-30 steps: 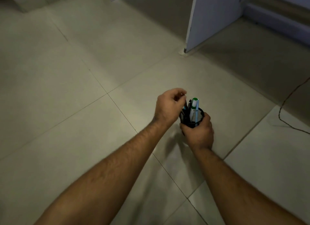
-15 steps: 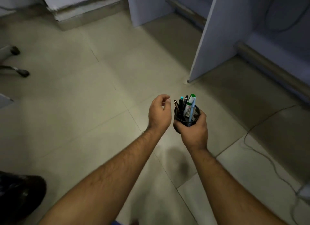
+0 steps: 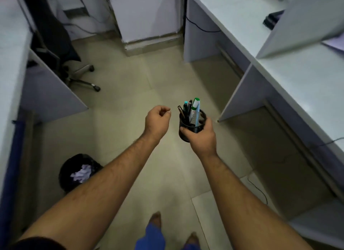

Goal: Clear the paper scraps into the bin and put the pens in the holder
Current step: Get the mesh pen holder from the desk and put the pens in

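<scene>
Right hand (image 3: 202,136) wrapped around holder (image 3: 191,127) of pens (image 3: 189,109), mid-frame; left hand (image 3: 157,120) beside, fingers loosely curled, empty; bin (image 3: 79,170) lower left.

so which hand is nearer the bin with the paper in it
Left. The left hand hangs empty over the floor, above and to the right of the bin in the picture. The right hand is farther right still, gripping the pen holder.
</scene>
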### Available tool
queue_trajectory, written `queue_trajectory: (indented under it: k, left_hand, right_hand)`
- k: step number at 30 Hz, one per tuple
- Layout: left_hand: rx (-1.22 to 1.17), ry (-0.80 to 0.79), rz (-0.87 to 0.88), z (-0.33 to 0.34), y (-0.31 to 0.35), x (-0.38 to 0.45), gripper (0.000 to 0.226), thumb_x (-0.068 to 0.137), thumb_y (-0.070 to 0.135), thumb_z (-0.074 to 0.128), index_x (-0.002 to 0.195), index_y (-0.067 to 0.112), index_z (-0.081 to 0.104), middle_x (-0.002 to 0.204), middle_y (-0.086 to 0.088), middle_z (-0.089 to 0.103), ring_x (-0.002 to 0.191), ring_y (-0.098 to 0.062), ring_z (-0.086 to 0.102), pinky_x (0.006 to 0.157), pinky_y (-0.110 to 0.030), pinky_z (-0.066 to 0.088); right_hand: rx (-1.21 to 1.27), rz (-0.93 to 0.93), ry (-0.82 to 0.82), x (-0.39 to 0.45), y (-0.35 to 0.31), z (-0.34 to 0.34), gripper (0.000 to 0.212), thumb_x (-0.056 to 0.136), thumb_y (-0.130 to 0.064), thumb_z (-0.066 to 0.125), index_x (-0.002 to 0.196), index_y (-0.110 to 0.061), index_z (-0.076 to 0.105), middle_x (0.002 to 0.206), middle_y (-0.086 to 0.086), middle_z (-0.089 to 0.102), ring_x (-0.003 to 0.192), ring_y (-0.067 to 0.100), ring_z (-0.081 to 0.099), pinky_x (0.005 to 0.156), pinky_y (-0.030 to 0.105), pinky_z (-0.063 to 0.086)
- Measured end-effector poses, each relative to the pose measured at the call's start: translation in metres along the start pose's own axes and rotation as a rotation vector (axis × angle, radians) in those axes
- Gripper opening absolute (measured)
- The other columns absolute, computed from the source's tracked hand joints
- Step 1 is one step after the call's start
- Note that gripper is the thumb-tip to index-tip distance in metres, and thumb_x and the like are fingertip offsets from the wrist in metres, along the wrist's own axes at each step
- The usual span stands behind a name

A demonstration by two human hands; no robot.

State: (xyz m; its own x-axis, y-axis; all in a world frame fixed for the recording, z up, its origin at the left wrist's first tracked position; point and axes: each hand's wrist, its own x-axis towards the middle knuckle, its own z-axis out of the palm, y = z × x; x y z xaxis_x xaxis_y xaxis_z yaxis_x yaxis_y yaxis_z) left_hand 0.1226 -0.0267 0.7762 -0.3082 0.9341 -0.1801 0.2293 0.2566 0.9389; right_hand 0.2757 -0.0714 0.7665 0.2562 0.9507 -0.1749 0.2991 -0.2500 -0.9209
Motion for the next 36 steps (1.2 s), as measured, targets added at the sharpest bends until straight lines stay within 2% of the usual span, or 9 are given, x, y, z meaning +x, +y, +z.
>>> queue_trajectory:
  k: [4,10,14,19,23,26,31,33,36]
  left_hand:
    - [0.045,0.096,0.033,-0.068,0.026,-0.020,0.020,0.072,0.031,0.058,0.087,0.023,0.069,0.080,-0.003,0.069,0.078,-0.021,0.065,0.082,-0.041,0.057]
    - [0.017,0.293,-0.006,-0.172,0.013,-0.043,0.016,0.076,0.028,0.059,0.089,0.024,0.069,0.082,0.000,0.068,0.079,-0.016,0.063,0.084,-0.037,0.054]
    - [0.008,0.423,-0.080,-0.256,-0.023,-0.046,0.010,0.085,0.018,0.062,0.091,0.021,0.069,0.083,0.002,0.068,0.078,-0.014,0.062,0.082,-0.034,0.054]
    - [0.032,0.573,-0.203,-0.365,-0.080,-0.039,0.012,0.086,0.019,0.058,0.093,0.021,0.068,0.085,0.002,0.068,0.084,-0.023,0.067,0.080,-0.037,0.058]
    - [0.325,0.580,-0.244,-0.446,-0.125,-0.038,0.028,0.089,0.020,0.054,0.115,0.014,0.064,0.100,-0.002,0.067,0.091,-0.022,0.063,0.078,-0.030,0.050]
    - [0.603,0.616,-0.291,-0.509,-0.177,-0.032,0.038,0.090,0.024,0.056,0.124,0.008,0.058,0.121,-0.013,0.063,0.108,-0.032,0.060,0.091,-0.041,0.050]
    - [0.816,0.687,-0.434,-0.582,-0.271,-0.035,0.031,0.091,0.015,0.053,0.118,0.001,0.057,0.117,-0.023,0.058,0.108,-0.043,0.055,0.088,-0.052,0.048]
    - [0.880,0.698,-0.467,-0.596,-0.300,-0.040,0.035,0.094,0.021,0.049,0.125,0.004,0.054,0.129,-0.023,0.054,0.121,-0.042,0.050,0.100,-0.052,0.042]
    - [0.941,0.705,-0.443,-0.597,-0.323,-0.045,0.050,0.100,0.034,0.040,0.141,0.005,0.043,0.149,-0.024,0.040,0.140,-0.039,0.034,0.117,-0.049,0.022]
  right_hand:
    - [0.033,-0.091,-0.082,-0.035,-0.062,0.023,0.076,0.057,-0.044,0.083,0.125,-0.040,0.049,0.110,-0.022,0.066,0.098,-0.001,0.065,0.087,0.026,0.054]
    - [0.016,-0.172,-0.264,-0.081,-0.110,0.092,0.074,0.059,-0.042,0.083,0.124,-0.039,0.048,0.109,-0.021,0.066,0.098,0.001,0.065,0.087,0.026,0.054]
    - [-0.096,-0.210,-0.459,-0.111,-0.132,0.168,0.080,0.058,-0.043,0.084,0.129,-0.032,0.047,0.113,-0.016,0.065,0.102,0.008,0.065,0.092,0.034,0.056]
    - [-0.154,-0.234,-0.600,-0.150,-0.165,0.277,0.080,0.063,-0.032,0.086,0.132,-0.027,0.045,0.105,-0.020,0.062,0.096,0.005,0.063,0.087,0.025,0.052]
    - [-0.208,-0.296,-0.688,-0.178,-0.179,0.372,0.081,0.058,-0.031,0.087,0.129,-0.025,0.048,0.112,-0.013,0.062,0.099,0.006,0.064,0.086,0.025,0.054]
    - [-0.241,-0.351,-0.686,-0.199,-0.182,0.446,0.087,0.050,-0.045,0.084,0.127,-0.026,0.051,0.118,-0.005,0.057,0.105,0.012,0.064,0.088,0.037,0.058]
    - [-0.247,-0.403,-0.801,-0.228,-0.184,0.531,0.084,0.055,-0.037,0.087,0.129,-0.024,0.049,0.119,-0.008,0.053,0.109,0.012,0.060,0.095,0.035,0.054]
    - [-0.241,-0.383,-0.851,-0.239,-0.180,0.563,0.082,0.056,-0.034,0.088,0.128,-0.026,0.049,0.119,-0.010,0.056,0.106,0.009,0.062,0.093,0.035,0.055]
    - [-0.242,-0.356,-0.914,-0.252,-0.174,0.601,0.079,0.057,-0.035,0.088,0.126,-0.028,0.051,0.118,-0.009,0.059,0.103,0.006,0.064,0.090,0.034,0.058]
